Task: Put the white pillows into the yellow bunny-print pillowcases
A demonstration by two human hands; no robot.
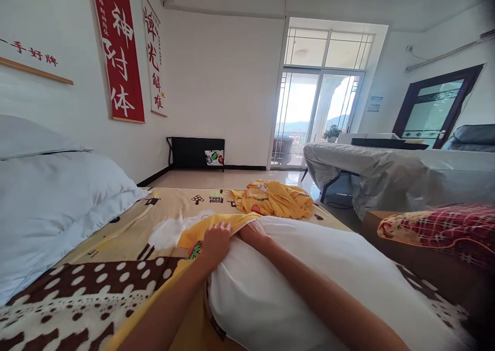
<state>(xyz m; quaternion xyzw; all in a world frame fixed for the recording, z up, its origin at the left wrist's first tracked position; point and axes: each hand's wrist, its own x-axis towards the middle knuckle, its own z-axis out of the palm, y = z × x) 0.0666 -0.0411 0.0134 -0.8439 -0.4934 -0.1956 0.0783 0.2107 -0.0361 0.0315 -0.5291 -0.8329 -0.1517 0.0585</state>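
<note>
A plump white pillow point(309, 258) lies on the bed in front of me, its far left end at the mouth of a yellow pillowcase point(207, 224). My left hand point(217, 240) is closed over the pillowcase's edge, knuckles up. Just right of it, my right hand point(253, 235) rests against the pillow's end and reaches under the yellow cloth, which hides its fingers. Part of the pillowcase runs down along the pillow's left side, under my left forearm. Beyond both hands sits a crumpled yellow cloth point(274, 199) with printed figures.
White pillows point(65, 201) are stacked at the left on the patterned bed sheet point(143, 273). To the right stand a brown box point(371, 230) with a red plaid quilt point(444, 227) and a plastic-covered table point(390, 168). A black folded panel point(189, 152) leans against the far wall.
</note>
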